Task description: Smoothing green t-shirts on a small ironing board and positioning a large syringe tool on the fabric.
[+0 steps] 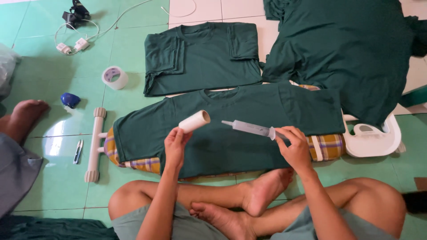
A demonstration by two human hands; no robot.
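- Three dark green T-shirts are showing: one T-shirt on the board (231, 129) is lying spread at the centre, one folded T-shirt (202, 58) is lying far behind it, and one loose T-shirt (347, 53) is lying far right.
- One white tube (194, 121) is sitting in the left hand (175, 146).
- One large syringe (249, 128) is sitting in the right hand (294, 149).
- One roll of tape (114, 77) is standing far left.
- One blue cap-like object (70, 100) is lying at the left.
- One small clipper (78, 151) is lying near left.
- One ironing board (371, 140) is sitting under the spread shirt.
- One charger with cable (73, 45) is lying far left.
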